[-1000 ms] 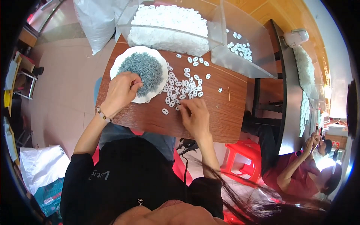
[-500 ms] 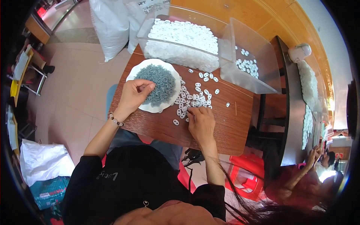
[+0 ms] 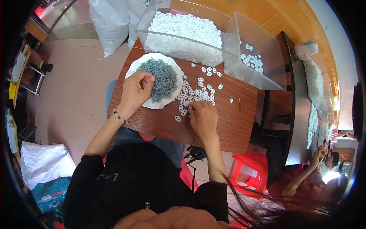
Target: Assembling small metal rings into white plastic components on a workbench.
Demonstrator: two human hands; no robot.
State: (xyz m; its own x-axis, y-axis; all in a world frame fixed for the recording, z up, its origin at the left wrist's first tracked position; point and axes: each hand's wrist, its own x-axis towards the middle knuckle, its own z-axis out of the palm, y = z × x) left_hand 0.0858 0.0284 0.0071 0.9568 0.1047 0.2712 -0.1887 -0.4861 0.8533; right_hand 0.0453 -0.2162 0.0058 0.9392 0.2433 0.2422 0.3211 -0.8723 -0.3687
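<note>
A white plate [image 3: 134,67] heaped with small grey parts [image 3: 162,78] sits on a brown wooden table [image 3: 225,122]. My left hand [image 3: 134,91] rests on the plate's near side, fingers curled and pinching into the grey heap. To the right of the plate lies a scatter of small white ring-shaped pieces [image 3: 196,93]. My right hand [image 3: 203,117] lies palm down at the near edge of that scatter, fingertips touching the pieces. Whether either hand holds a piece is hidden by the fingers.
Two clear plastic bins stand at the table's far side, one [image 3: 183,30] full of white pieces, one [image 3: 253,57] nearly bare. White sacks [image 3: 110,21] lean behind. A red stool [image 3: 246,173] and another person [image 3: 312,179] are at the right.
The view has shifted, so the table sits lower in the picture. My left hand stays on the plate and my right hand stays at the white pieces.
</note>
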